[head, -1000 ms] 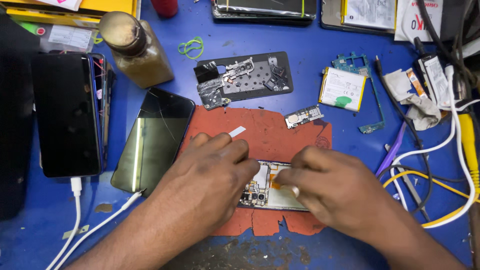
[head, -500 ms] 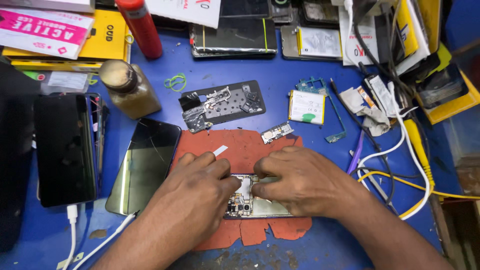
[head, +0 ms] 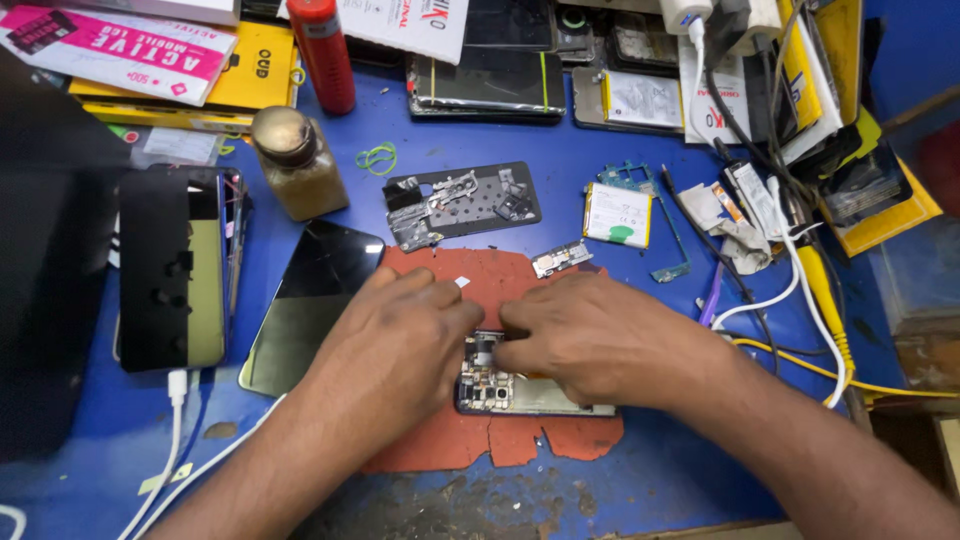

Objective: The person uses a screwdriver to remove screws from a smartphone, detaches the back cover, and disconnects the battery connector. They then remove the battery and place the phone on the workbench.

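Head view: opened phone (head: 520, 388) lies left-right.

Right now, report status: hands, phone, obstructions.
Left hand and right hand both on opened phone. Phone flat on red mat. Glass screen panel beside left hand.

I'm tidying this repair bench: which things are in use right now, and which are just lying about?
In use:
left hand
right hand
opened phone
red mat

Lying about:
loose dark screen
brown bottle
grey metal plate
white battery
red can
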